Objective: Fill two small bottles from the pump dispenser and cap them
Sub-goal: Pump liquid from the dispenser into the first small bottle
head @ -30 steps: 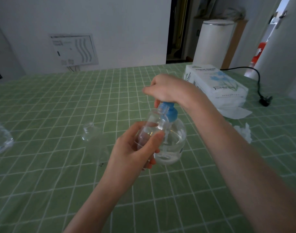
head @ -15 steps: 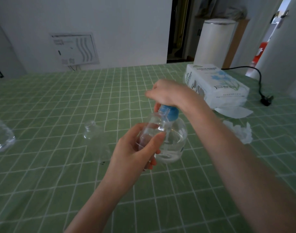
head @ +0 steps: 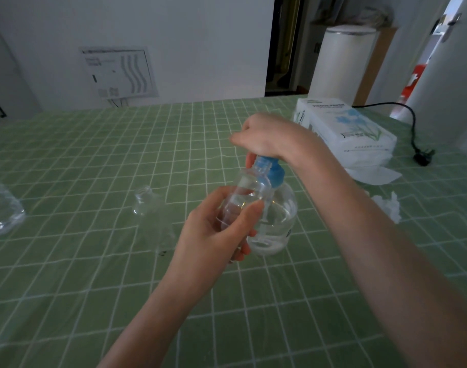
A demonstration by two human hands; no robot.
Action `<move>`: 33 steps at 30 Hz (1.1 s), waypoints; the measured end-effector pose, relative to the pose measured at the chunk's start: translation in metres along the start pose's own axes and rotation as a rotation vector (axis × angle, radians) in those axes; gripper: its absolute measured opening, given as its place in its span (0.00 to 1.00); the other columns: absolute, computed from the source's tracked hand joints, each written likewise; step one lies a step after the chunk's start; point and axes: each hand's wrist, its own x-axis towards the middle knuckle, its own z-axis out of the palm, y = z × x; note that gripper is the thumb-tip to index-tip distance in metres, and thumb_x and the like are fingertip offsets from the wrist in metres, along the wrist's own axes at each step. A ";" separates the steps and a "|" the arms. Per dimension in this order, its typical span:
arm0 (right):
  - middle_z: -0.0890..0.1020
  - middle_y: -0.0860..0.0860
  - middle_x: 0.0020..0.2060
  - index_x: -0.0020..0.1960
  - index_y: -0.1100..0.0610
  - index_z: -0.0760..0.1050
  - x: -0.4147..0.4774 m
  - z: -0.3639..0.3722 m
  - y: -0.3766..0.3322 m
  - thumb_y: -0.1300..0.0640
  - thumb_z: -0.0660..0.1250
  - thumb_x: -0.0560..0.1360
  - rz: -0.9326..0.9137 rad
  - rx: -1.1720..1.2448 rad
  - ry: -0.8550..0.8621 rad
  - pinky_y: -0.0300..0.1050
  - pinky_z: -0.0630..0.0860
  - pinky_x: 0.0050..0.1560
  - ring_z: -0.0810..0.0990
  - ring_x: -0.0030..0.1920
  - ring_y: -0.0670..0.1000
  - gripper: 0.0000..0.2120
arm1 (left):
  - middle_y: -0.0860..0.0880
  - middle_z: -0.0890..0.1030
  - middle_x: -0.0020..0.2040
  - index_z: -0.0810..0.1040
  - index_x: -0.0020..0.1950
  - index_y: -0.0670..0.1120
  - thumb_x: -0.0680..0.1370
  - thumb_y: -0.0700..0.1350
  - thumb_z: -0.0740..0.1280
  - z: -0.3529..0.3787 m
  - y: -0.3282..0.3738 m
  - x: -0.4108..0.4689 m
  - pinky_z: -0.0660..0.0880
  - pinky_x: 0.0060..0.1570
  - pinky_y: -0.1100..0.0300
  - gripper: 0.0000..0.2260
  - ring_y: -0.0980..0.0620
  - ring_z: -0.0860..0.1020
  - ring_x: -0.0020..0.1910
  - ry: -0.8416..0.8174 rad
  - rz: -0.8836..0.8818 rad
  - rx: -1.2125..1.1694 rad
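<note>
Gripping a bottle [head: 240, 205], the left hand [head: 208, 237] meets the dispenser [head: 281, 216], whose pump [head: 269, 170] the right hand [head: 264, 139] clasps. Cloth [head: 94, 288] spreads wide nearer.

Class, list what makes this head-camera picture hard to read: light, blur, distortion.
Head view: dim light; the clear bottle on the tablecloth nearly vanishes against it; the right hand on the pump dispenser looks slightly blurred; grid lines bow toward the edges.
</note>
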 end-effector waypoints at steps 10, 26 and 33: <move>0.83 0.57 0.50 0.61 0.62 0.74 -0.003 0.000 0.001 0.51 0.57 0.80 -0.015 0.011 0.000 0.46 0.68 0.41 0.80 0.49 0.55 0.18 | 0.50 0.81 0.32 0.80 0.47 0.56 0.67 0.58 0.69 -0.001 -0.001 0.000 0.72 0.26 0.67 0.12 0.55 0.76 0.26 -0.006 0.003 0.008; 0.82 0.56 0.50 0.61 0.61 0.74 -0.003 0.005 0.004 0.52 0.58 0.79 0.012 0.045 -0.014 0.45 0.68 0.43 0.79 0.51 0.55 0.17 | 0.50 0.81 0.31 0.80 0.46 0.57 0.66 0.58 0.68 0.001 -0.001 -0.002 0.71 0.24 0.67 0.11 0.57 0.76 0.25 -0.005 -0.040 -0.006; 0.82 0.56 0.49 0.60 0.60 0.74 -0.001 0.001 0.001 0.51 0.58 0.79 -0.018 0.025 0.008 0.44 0.69 0.39 0.79 0.48 0.54 0.17 | 0.50 0.80 0.31 0.80 0.46 0.56 0.67 0.59 0.70 0.001 -0.001 -0.001 0.71 0.25 0.67 0.12 0.56 0.76 0.26 -0.002 -0.026 -0.003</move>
